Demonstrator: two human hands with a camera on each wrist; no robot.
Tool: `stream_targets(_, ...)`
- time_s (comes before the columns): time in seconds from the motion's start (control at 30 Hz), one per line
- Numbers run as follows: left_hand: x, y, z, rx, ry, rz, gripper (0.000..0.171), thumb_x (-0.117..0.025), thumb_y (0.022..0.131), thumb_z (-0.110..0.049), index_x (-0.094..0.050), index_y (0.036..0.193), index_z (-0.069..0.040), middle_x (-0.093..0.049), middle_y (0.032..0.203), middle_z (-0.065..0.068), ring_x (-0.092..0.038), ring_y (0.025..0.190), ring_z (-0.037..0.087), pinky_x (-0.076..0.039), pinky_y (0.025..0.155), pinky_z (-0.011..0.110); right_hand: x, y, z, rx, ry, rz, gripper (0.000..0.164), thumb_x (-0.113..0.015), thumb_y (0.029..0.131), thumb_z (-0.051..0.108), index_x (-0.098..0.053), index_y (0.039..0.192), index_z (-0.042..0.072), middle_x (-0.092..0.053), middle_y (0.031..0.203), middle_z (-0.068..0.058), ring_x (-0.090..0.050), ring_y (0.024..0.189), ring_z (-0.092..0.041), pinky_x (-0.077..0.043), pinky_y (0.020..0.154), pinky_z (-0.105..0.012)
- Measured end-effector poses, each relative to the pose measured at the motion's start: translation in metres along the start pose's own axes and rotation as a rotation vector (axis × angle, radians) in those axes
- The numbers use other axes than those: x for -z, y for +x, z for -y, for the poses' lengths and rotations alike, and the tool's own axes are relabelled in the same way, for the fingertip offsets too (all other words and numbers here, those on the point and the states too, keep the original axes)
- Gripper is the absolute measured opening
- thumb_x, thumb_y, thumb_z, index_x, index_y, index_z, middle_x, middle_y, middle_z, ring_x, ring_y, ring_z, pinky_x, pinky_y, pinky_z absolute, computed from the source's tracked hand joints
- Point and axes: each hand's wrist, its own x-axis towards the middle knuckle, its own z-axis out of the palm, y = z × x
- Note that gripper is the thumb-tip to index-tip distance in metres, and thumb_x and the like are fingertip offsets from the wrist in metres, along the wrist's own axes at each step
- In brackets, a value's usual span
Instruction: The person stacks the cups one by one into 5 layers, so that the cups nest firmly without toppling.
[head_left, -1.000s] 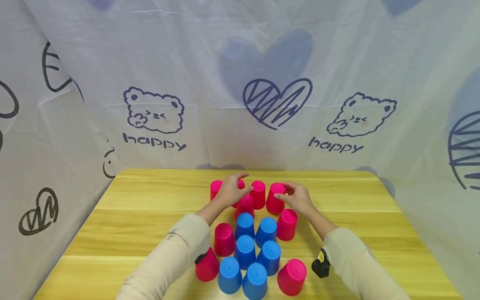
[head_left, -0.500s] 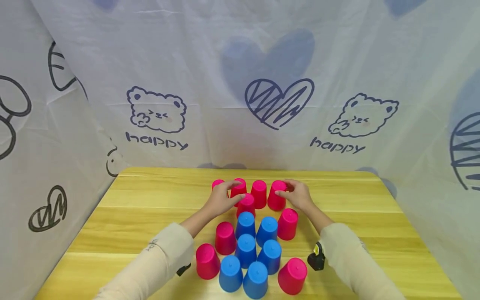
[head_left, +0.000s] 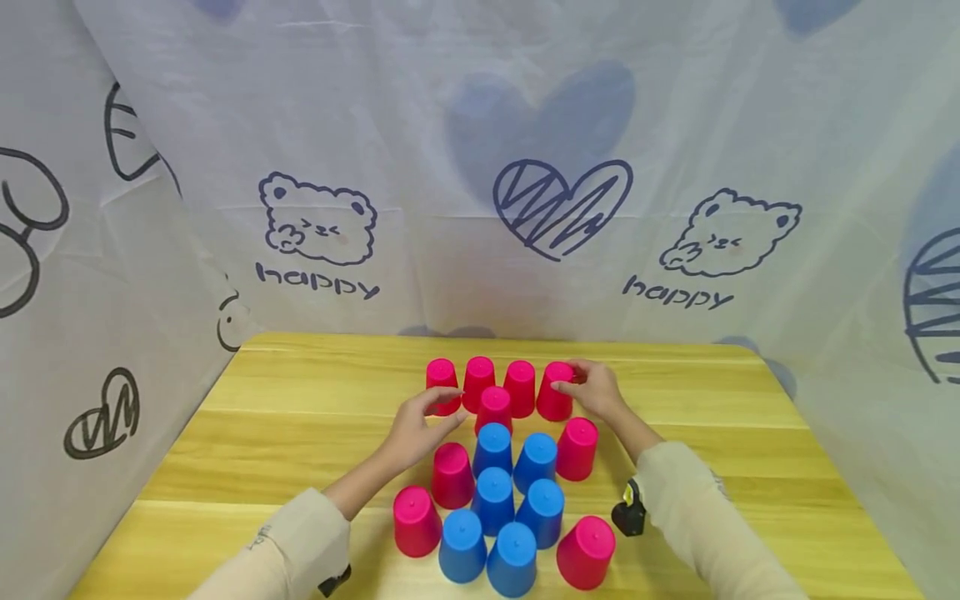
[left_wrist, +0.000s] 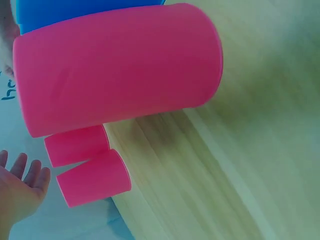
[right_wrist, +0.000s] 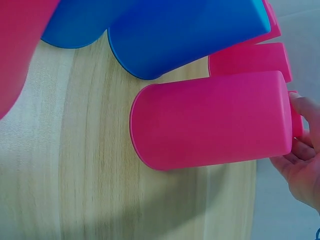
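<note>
Upside-down pink and blue plastic cups stand on a wooden table. Four becomes several here: a back row of several pink cups ends at the right in a pink cup (head_left: 555, 392), which my right hand (head_left: 600, 389) holds between thumb and fingers. My left hand (head_left: 414, 429) hovers with fingers apart, in front of the row's leftmost pink cup (head_left: 442, 387) and left of a single pink cup (head_left: 494, 410). In the left wrist view, the left hand (left_wrist: 22, 192) is empty. Most of the held cup is hidden in the right wrist view.
Blue cups (head_left: 492, 500) stand in pairs in the middle. Pink cups flank them, such as one at left (head_left: 417, 522) and one at right (head_left: 586, 552). Behind the table (head_left: 675, 400) hangs a printed white cloth (head_left: 450, 275).
My left hand has drawn back left and nearer, away from the back row, uncovering its left cups. The right hand stays at the rightmost cup.
</note>
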Motion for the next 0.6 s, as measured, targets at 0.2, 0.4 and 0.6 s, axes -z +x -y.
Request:
stream_targets(0.2, 0.006, -0.011, 0.007, -0.058, -0.040, -0.046, 0.036, -0.068, 0.083, -0.014, -0.060, 0.117, -0.005, -0.063, 0.117, 0.014, -0.057, 0.111, 0.033, -0.046, 0.094, 0.054, -0.002, -0.001, -0.003, -0.013, 0.004, 0.002, 0.046, -0.067, 0.084, 0.014, -0.054, 0.123, -0.007, -0.061, 0.110, -0.024, -0.058, 0.099, -0.035, -0.055, 0.079, -0.036)
stream_targets(0.4, 0.008, -0.023, 0.019, -0.008, -0.049, -0.033, 0.037, -0.067, 0.085, -0.017, -0.059, 0.119, -0.006, -0.061, 0.120, 0.014, -0.054, 0.114, 0.035, -0.044, 0.096, 0.054, -0.003, -0.001, -0.004, -0.046, 0.003, 0.010, 0.047, -0.067, 0.084, 0.014, -0.052, 0.125, -0.005, -0.060, 0.113, -0.024, -0.057, 0.102, -0.035, -0.055, 0.081, -0.037)
stream_targets(0.6, 0.007, -0.037, 0.028, 0.013, -0.059, -0.063, 0.035, -0.066, 0.085, -0.013, -0.061, 0.117, -0.003, -0.062, 0.118, 0.015, -0.056, 0.112, 0.033, -0.047, 0.095, 0.050, -0.003, -0.001, -0.005, -0.050, 0.014, 0.020, 0.049, -0.067, 0.085, 0.014, -0.050, 0.127, -0.005, -0.058, 0.117, -0.025, -0.056, 0.105, -0.037, -0.054, 0.083, -0.038)
